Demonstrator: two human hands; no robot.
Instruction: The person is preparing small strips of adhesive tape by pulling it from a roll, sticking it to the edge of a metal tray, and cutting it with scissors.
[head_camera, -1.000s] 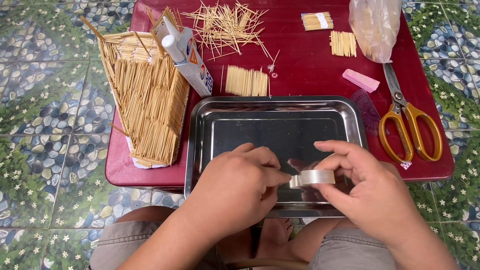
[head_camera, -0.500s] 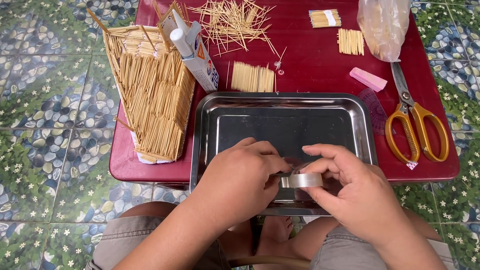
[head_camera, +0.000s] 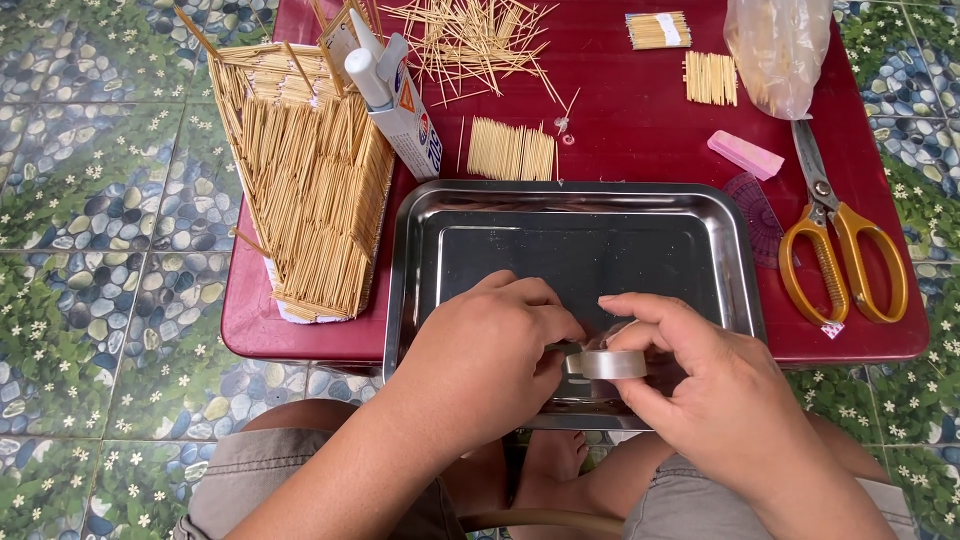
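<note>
Both of my hands meet over the near edge of a steel tray (head_camera: 420, 230). My right hand (head_camera: 720, 390) holds a small roll of clear tape (head_camera: 608, 364) between thumb and fingers. My left hand (head_camera: 490, 360) has its fingertips closed on the roll's left side, apparently pinching the tape end. A panel built of glued toothpicks (head_camera: 310, 190) lies to the left on the red table (head_camera: 620, 110), with a glue bottle (head_camera: 395, 100) leaning against it.
Loose toothpicks (head_camera: 470, 40) and small aligned bundles (head_camera: 510, 152) lie at the table's back. A pink eraser (head_camera: 745, 155), yellow-handled scissors (head_camera: 840, 250) and a clear plastic bag (head_camera: 780, 50) sit on the right. Pebble-patterned tiles surround the table; my knees are below.
Both hands stay together on the tape roll with only slight finger shifts. The view has drifted a little, so the table sits slightly higher in the picture.
</note>
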